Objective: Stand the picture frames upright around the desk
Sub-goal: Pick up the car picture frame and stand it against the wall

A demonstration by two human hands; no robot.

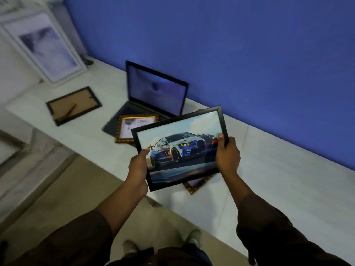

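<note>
I hold a black-framed car picture (184, 144) above the white desk (278, 181), tilted, face towards me. My left hand (139, 169) grips its lower left edge and my right hand (227, 155) grips its right edge. A gold-framed picture (134, 127) lies flat on the laptop's keyboard, partly hidden behind the held frame. Another gold frame's corner (196, 185) peeks out beneath the held one. A dark frame (74, 105) lies face down at the desk's left, its brown back and stand showing. A large white frame (46, 48) leans upright at the far left.
An open laptop (156, 91) stands against the blue wall (230, 45) at the desk's back. The desk's front edge runs diagonally from left to lower right. My feet (161, 244) show on the beige floor below.
</note>
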